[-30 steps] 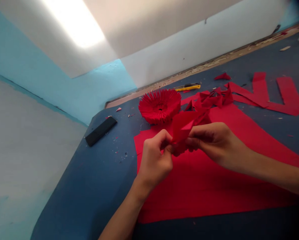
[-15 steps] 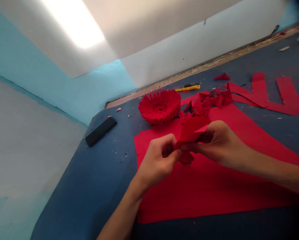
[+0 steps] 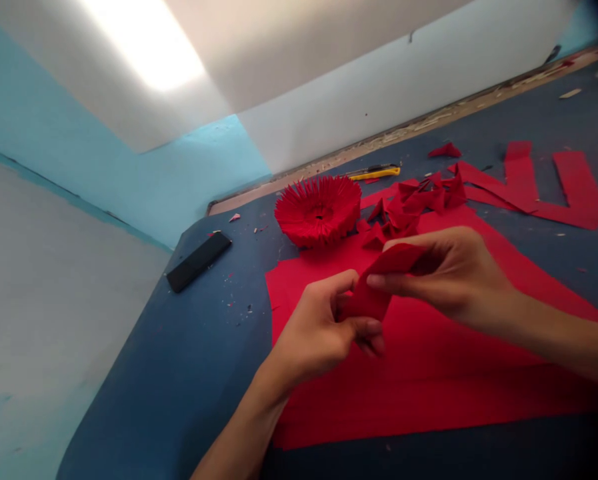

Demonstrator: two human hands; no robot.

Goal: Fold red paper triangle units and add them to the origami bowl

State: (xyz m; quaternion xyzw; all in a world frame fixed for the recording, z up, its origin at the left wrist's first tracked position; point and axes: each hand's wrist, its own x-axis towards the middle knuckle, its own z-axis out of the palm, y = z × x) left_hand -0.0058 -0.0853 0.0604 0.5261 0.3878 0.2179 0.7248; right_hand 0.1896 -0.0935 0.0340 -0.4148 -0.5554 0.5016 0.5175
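Note:
Between my hands is a small folded piece of red paper, held above a large red sheet. My left hand is closed on its lower left part, with the thumb in front. My right hand pinches its upper right part between thumb and fingers. Just beyond lies a heap of folded red paper pieces. A round red paper piece with pleated, spiky edges sits left of that heap.
A yellow utility knife lies behind the heap. Red paper strips and one folded piece are at the right. A black flat object rests on the left of the blue tabletop, with scraps scattered around.
The paper now appears as a narrower folded shape, its raised flap no longer standing up. My right hand has shifted slightly right and up, and my left fingers have loosened a little.

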